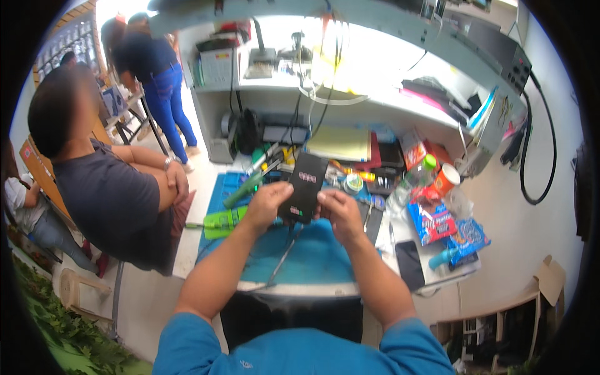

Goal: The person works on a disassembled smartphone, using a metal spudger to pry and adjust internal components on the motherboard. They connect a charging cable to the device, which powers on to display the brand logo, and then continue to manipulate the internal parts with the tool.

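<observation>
A black smartphone (306, 187) is held up over the blue work mat (319, 253), its screen dark with a small lit logo. My left hand (267, 203) pinches its left edge between thumb and fingers. On the lower right edge, my right hand (340, 214) grips it too, thumb toward the screen. A thin dark cable (284, 261) runs from below the phone down across the mat; whether it plugs into the phone I cannot tell. Beside my left forearm lies a bright green flat object (224, 223).
Tools and a yellow paper pad (337, 145) crowd the back of the bench. At the right are a plastic bottle (412, 181), an orange cup (445, 179), snack packets (432, 223) and a dark phone-like slab (409, 265). A person (112, 187) stands close on the left, arms folded.
</observation>
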The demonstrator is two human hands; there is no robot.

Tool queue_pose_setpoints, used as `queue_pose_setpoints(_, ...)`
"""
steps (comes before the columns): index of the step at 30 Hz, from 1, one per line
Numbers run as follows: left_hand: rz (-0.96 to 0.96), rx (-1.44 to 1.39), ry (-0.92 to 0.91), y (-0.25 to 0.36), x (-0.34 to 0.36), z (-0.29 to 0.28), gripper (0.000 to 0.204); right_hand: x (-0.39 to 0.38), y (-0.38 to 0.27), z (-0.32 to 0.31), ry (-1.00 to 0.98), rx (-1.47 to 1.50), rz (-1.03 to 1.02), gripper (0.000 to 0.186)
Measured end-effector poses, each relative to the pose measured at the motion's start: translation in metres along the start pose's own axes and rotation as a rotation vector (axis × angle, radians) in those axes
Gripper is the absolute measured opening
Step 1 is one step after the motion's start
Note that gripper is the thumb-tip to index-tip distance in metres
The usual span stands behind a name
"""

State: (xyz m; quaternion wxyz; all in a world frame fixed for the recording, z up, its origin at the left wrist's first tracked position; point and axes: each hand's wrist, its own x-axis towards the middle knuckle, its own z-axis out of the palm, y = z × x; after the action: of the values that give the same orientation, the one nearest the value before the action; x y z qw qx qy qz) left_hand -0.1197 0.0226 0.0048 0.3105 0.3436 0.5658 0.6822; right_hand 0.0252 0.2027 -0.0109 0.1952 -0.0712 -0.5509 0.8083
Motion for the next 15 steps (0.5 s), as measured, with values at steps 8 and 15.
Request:
queue_pose_setpoints(8, -0.034, -0.037, -0.02, 0.0118, -0.0046, 0.0062, 0.035, -0.0024, -0.0037, 0.0056, 0.019, 0.066, 0.003, 0.023)
queue_pose_setpoints(15, -0.023, -0.041, -0.014, 0.0097, -0.0029, 0.0056, 0.036, -0.0011, -0.0034, 0.0049, 0.026, 0.066, 0.016, 0.022)
